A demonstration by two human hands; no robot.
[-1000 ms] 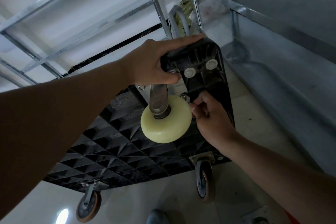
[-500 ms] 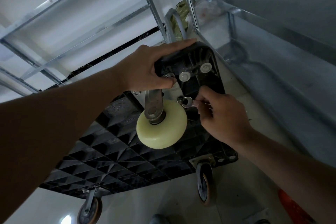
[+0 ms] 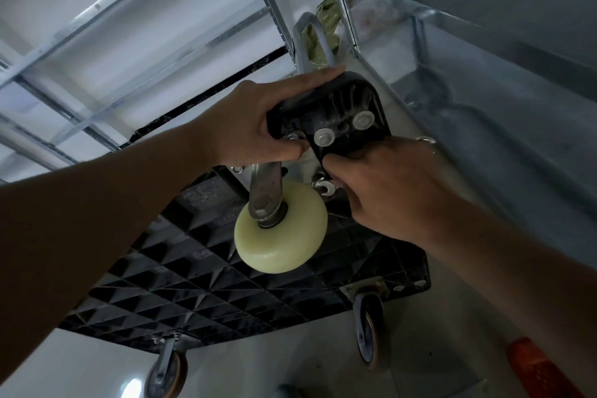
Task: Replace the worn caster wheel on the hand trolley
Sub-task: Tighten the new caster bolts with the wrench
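Pale glossy floor (image 3: 436, 349), metal shelving frames (image 3: 97, 19) left and behind, galvanised panel (image 3: 500, 107) right. Trolley deck (image 3: 181, 271) tipped up on edge, ribbed black underside toward camera, long axis running from lower left to upper right. Cream caster wheel (image 3: 280, 229) at upper corner, fork axis pointing down toward camera. Left hand (image 3: 258, 126) clamped on deck corner, index finger straight along edge. Right hand (image 3: 391, 184) curled, fingertips pinching bolt hardware (image 3: 324, 187) beside caster plate. Two brown casters (image 3: 368, 336) at lower edge.
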